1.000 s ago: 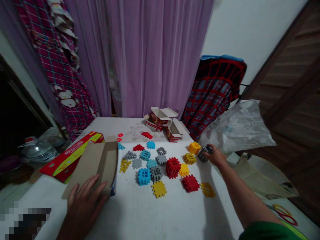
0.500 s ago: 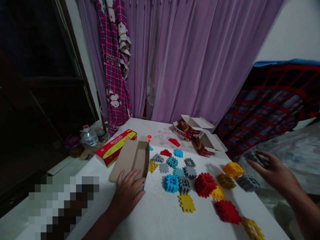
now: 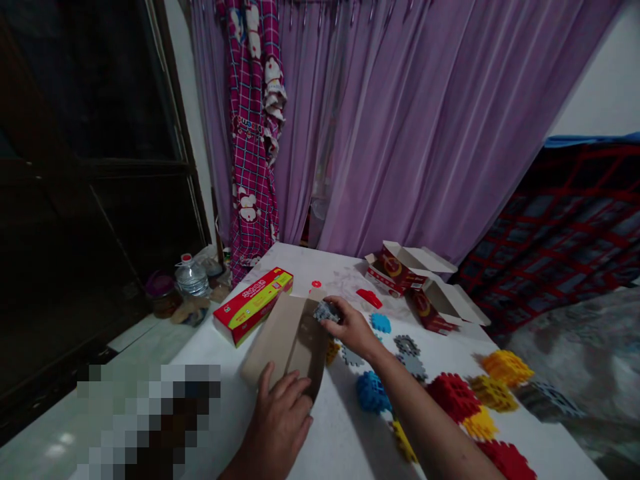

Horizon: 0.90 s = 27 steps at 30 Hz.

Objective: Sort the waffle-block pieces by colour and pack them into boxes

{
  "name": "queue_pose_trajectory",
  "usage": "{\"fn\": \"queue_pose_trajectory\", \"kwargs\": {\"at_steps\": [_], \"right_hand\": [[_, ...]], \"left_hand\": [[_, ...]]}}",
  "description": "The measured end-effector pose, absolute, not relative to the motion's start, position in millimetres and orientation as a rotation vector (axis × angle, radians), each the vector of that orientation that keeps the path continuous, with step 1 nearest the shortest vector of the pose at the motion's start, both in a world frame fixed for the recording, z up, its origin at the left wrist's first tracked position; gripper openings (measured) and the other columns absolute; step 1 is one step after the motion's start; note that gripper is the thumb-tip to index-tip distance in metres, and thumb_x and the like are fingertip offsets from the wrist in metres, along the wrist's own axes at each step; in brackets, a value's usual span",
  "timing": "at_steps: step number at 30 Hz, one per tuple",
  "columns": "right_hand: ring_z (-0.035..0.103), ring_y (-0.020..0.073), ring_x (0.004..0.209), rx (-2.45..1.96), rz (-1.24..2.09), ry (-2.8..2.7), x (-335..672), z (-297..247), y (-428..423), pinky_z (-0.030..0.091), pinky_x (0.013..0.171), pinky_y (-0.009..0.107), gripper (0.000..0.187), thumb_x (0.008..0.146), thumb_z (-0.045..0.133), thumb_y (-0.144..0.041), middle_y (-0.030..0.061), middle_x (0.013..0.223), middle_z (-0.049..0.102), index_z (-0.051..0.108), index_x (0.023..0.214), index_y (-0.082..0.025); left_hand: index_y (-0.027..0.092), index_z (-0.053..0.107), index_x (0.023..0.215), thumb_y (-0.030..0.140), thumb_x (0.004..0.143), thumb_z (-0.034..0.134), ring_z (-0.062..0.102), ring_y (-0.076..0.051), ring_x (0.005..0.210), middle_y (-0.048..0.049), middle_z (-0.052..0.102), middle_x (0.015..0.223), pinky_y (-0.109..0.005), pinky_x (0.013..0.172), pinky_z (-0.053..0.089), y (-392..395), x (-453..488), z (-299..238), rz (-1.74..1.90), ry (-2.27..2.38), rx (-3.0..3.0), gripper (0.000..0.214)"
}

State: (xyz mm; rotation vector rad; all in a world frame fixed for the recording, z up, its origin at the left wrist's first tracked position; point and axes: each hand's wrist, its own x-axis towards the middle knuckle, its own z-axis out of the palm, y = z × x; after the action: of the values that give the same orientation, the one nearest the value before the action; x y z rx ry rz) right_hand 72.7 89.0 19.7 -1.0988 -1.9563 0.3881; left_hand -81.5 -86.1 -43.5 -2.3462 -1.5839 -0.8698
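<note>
My right hand (image 3: 353, 328) pinches grey toothed plastic building pieces (image 3: 326, 311) over the far end of an open cardboard box (image 3: 273, 337). My left hand (image 3: 283, 413) rests on the near end of that box, fingers spread across its edge. To the right of the box, partly behind my right arm, lie a blue block (image 3: 373, 392), a light blue piece (image 3: 381, 323) and a grey piece (image 3: 407, 345). Red stacked pieces (image 3: 454, 397) sit beyond my right forearm.
A red and yellow carton (image 3: 253, 303) lies left of the open box. Two open maroon boxes (image 3: 433, 307) stand at the back right. Yellow pieces (image 3: 507, 368) and a grey stack (image 3: 547, 400) lie near the table's right edge. A water bottle (image 3: 191, 277) stands beyond the left edge.
My right hand has swung left from beyond the table's right side to over the cardboard box, carrying the grey pieces. My left hand stays on the box. The camera view has shifted slightly left.
</note>
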Motion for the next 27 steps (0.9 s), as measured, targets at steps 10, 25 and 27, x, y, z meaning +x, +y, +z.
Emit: {"fn": "queue_pose_trajectory", "kwargs": {"at_steps": [10, 25, 27], "right_hand": [[0.054, 0.0353, 0.123, -1.223, 0.341, -2.232, 53, 1, 104, 0.045, 0.095, 0.048, 0.055, 0.074, 0.069, -0.03, 0.0159, 0.135, 0.057, 0.059, 0.128, -0.023], [0.062, 0.0283, 0.107, -1.621, -0.27, -1.764, 322, 61, 89, 0.053, 0.082, 0.04, 0.031, 0.082, 0.053, -0.04, 0.011, 0.122, 0.064, 0.07, 0.102, -0.023], [0.066, 0.0272, 0.098, -1.996, -0.24, -1.579, 379, 62, 85, 0.052, 0.079, 0.039, 0.037, 0.082, 0.052, -0.039, 0.0113, 0.116, 0.067, 0.068, 0.111, -0.022]], "left_hand": [[0.025, 0.061, 0.085, 0.034, 0.083, 0.066, 0.058, -0.017, 0.113, 0.0051, 0.07, 0.113, -0.042, 0.118, -0.011, -77, -85, -60, -0.925, -1.555, -2.348, 0.01], [0.028, 0.065, 0.09, 0.023, 0.086, 0.057, 0.06, -0.018, 0.112, 0.0026, 0.07, 0.115, -0.042, 0.118, -0.005, -72, -99, -53, -0.801, -1.371, -2.442, 0.01], [0.03, 0.066, 0.091, 0.029, 0.086, 0.056, 0.062, -0.019, 0.109, 0.0024, 0.071, 0.114, -0.043, 0.118, -0.003, -65, -110, -64, -0.804, -1.285, -2.417, 0.011]]}}
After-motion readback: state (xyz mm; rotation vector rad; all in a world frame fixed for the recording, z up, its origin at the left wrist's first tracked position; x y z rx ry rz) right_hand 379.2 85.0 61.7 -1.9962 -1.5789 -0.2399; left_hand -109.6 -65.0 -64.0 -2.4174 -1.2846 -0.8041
